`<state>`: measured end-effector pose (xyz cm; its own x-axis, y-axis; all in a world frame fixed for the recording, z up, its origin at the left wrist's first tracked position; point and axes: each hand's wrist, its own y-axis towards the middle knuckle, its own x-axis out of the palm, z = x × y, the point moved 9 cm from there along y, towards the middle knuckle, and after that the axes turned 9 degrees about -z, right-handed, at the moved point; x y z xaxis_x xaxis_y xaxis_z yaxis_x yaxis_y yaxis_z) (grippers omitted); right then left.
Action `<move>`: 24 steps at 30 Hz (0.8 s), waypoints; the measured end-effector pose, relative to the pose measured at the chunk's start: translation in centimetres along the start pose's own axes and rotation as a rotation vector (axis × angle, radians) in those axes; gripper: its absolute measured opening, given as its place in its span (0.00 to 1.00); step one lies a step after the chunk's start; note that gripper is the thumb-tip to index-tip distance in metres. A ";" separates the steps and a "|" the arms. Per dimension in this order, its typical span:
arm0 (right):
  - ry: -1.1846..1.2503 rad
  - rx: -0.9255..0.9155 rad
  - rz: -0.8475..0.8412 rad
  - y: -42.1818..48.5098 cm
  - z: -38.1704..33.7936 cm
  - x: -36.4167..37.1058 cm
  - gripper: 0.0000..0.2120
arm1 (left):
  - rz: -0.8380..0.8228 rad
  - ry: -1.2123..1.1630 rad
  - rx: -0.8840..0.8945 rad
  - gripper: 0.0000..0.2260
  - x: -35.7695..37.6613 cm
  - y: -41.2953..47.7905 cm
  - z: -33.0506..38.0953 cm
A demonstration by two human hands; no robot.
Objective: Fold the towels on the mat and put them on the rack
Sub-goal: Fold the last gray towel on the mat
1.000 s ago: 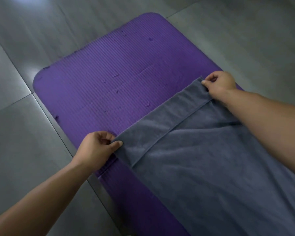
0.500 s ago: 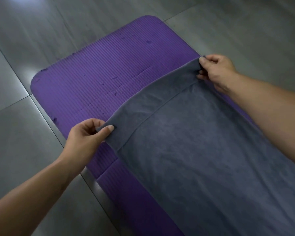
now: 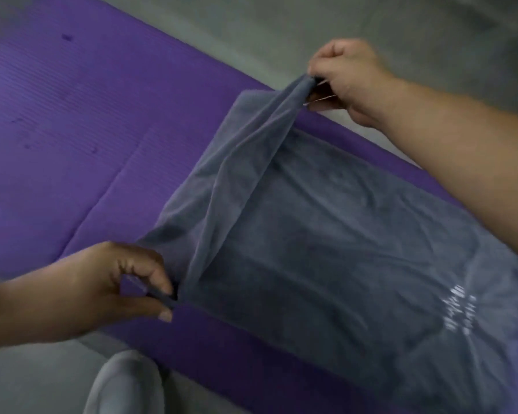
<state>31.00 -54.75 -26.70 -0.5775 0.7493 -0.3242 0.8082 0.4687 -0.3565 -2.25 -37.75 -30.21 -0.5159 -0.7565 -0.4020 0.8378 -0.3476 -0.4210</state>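
A grey towel (image 3: 326, 264) lies spread on the purple mat (image 3: 72, 130), its far edge lifted off the mat into a raised fold. My left hand (image 3: 108, 291) pinches the near-left corner of that lifted edge between thumb and fingers. My right hand (image 3: 347, 82) grips the far-right corner, bunched in its fingers, held higher above the mat's far side. The stretch of towel between both hands hangs in the air. The image is blurred by motion. No rack is in view.
Grey tiled floor (image 3: 371, 22) surrounds the mat. A light grey knee or trouser leg (image 3: 123, 383) shows at the bottom, at the mat's near edge. The left part of the mat carries no towel.
Both hands have lifted the towel's far edge off the mat and drawn it toward me over the rest of the towel. The camera has swung closer and rightward.
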 end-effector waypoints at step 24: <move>0.156 0.168 0.427 -24.8 32.0 -33.1 0.27 | 0.175 0.064 0.110 0.09 45.5 18.8 23.8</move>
<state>26.37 -106.15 -35.22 -0.1640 0.9254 -0.3418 0.9320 0.0318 -0.3611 -5.74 -91.91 -37.04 -0.3682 -0.7751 -0.5135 0.9282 -0.2749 -0.2506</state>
